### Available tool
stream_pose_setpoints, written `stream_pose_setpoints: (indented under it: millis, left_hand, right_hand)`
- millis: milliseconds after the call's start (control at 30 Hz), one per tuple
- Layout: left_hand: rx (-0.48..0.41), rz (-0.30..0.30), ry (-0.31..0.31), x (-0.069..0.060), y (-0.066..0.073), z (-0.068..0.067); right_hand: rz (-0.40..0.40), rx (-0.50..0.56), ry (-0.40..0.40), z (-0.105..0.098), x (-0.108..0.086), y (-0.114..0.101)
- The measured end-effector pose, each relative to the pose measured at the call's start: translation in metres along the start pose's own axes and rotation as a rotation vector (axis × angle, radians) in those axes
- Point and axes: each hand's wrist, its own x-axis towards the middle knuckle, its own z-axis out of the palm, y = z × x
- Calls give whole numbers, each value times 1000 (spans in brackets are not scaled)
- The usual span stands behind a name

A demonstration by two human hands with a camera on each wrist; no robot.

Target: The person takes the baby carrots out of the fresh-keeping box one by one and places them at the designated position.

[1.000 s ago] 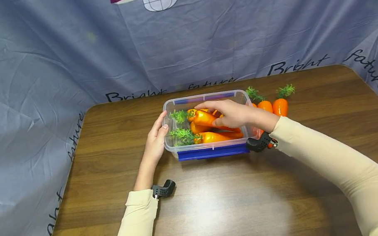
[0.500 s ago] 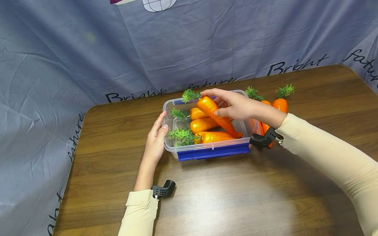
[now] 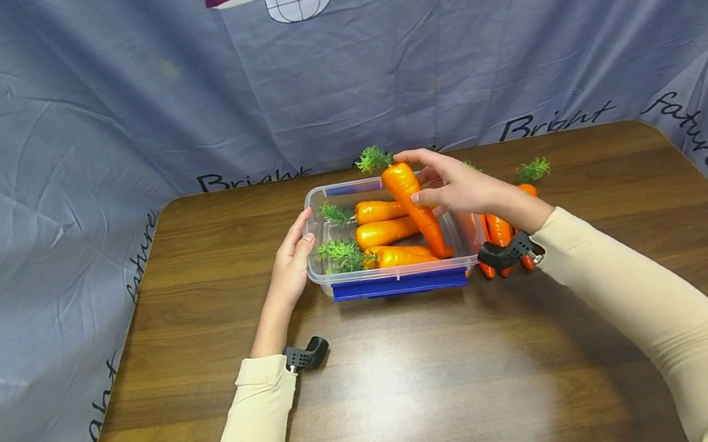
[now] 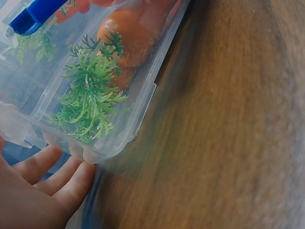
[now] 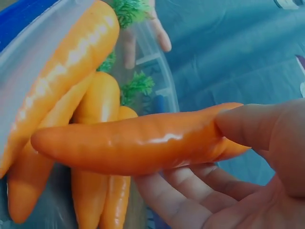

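My right hand (image 3: 454, 182) pinches an orange carrot (image 3: 418, 206) with a leafy green top (image 3: 373, 158), held slanted above a clear plastic container (image 3: 398, 271). In the right wrist view, the thumb lies on one side of this carrot (image 5: 143, 143) and the fingers on the other. Inside the container lie several more carrots (image 3: 386, 232), their green tops towards the left end. My left hand (image 3: 289, 268) rests against the container's left end. The left wrist view shows its fingertips (image 4: 86, 174) touching the outer wall, fingers fairly straight; the thumb is out of that view.
Several carrots (image 3: 500, 231) lie on the wooden table (image 3: 411, 385) just right of the container, partly behind my right hand and wrist. Blue clips (image 3: 401, 285) run along the container's front side. A grey-blue printed curtain (image 3: 470, 34) hangs behind the table.
The right hand has lifted the carrot up from among the others in the container and moved it slightly right and away. The left hand and container have stayed in place.
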Motion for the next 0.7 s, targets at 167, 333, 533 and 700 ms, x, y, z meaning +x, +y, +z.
stream_pose_setpoints:
  millis: [167, 333, 533, 700]
  left_hand:
    - [-4, -1, 0, 0, 0, 0]
    - [-6, -1, -5, 0, 0, 1]
    - [-10, -6, -8, 1, 0, 1]
    - [-22, -7, -8, -1, 2, 1]
  right_hand:
    - [11, 40, 57, -11, -7, -1]
    - [36, 148, 124, -30, -22, -1]
    - [40, 330, 214, -52, -43, 10]
    - [36, 443, 277, -65, -62, 24]
